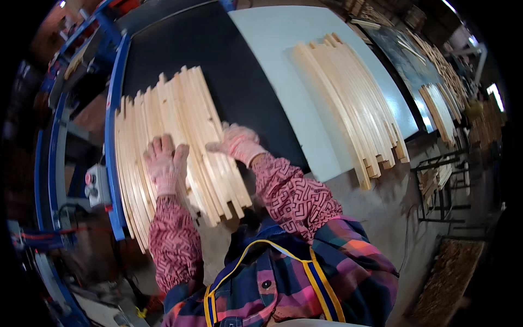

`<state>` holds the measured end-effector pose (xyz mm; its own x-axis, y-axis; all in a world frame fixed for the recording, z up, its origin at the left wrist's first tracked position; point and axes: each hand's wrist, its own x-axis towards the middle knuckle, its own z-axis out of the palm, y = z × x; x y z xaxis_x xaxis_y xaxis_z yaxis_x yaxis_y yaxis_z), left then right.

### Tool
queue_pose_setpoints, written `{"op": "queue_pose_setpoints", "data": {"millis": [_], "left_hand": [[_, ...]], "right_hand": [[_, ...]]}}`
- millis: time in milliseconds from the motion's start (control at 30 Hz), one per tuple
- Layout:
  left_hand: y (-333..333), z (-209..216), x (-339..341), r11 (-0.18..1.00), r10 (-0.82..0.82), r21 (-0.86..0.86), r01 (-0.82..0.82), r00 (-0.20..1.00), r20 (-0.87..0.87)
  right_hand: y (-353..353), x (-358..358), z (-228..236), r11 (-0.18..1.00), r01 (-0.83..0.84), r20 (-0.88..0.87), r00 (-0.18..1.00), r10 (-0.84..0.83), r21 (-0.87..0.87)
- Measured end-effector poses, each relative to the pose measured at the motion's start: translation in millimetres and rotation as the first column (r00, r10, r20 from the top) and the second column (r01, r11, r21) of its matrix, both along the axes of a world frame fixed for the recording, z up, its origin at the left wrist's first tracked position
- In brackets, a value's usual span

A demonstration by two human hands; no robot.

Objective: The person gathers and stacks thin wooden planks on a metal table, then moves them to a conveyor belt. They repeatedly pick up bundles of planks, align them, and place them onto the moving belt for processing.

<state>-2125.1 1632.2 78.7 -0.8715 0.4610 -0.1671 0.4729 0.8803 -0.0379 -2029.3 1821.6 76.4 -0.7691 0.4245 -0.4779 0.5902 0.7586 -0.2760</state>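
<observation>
Many pale wooden strips [180, 114] lie side by side on a black belt-like surface [218, 49], their ends uneven. My left hand [164, 162], in a pink glove, rests flat on top of the strips with its fingers spread. At the right edge of the same strips is my right hand [239, 143], also gloved in pink. Its thumb reaches over the top and its other fingers lie along the outer side. Neither hand is wrapped round a single strip. Patterned pink sleeves cover both forearms.
A second stack of wooden strips [354, 103] lies on a pale sheet-covered table [278, 38] to the right. Along the left runs a blue machine frame [113, 114] with a grey control box [97, 185]. Farther right stand more strips [438, 111] and a dark metal rack [444, 163].
</observation>
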Motion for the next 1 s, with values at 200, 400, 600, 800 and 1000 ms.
{"op": "queue_pose_setpoints", "data": {"millis": [200,400,600,800,1000], "left_hand": [[-14.1,-26.0,-13.0,0.965,-0.026,0.252,0.072,0.984,-0.178],[-28.5,-18.9,-14.2,0.973,-0.018,0.221,0.059,0.983,-0.184],[-46.2,0.7,16.3,0.944,-0.093,0.319,0.083,0.996,0.015],[-77.0,-3.8,210.5,0.874,-0.156,0.433,0.221,0.971,-0.181],[-47.9,-59.7,249.5,0.716,0.471,0.647,-0.263,0.866,-0.17]], "right_hand": [[-22.1,6.1,11.8,0.993,0.114,0.011,0.993,-0.115,0.035],[-27.2,2.1,13.6,0.979,0.201,0.032,0.979,-0.2,-0.039],[-26.2,-1.5,21.3,0.98,0.196,-0.037,0.98,-0.197,-0.034],[2.9,21.5,4.0,0.999,-0.025,-0.103,0.994,0.023,-0.024],[-9.5,23.3,-4.9,0.99,-0.051,-0.154,0.988,0.03,-0.134]]}}
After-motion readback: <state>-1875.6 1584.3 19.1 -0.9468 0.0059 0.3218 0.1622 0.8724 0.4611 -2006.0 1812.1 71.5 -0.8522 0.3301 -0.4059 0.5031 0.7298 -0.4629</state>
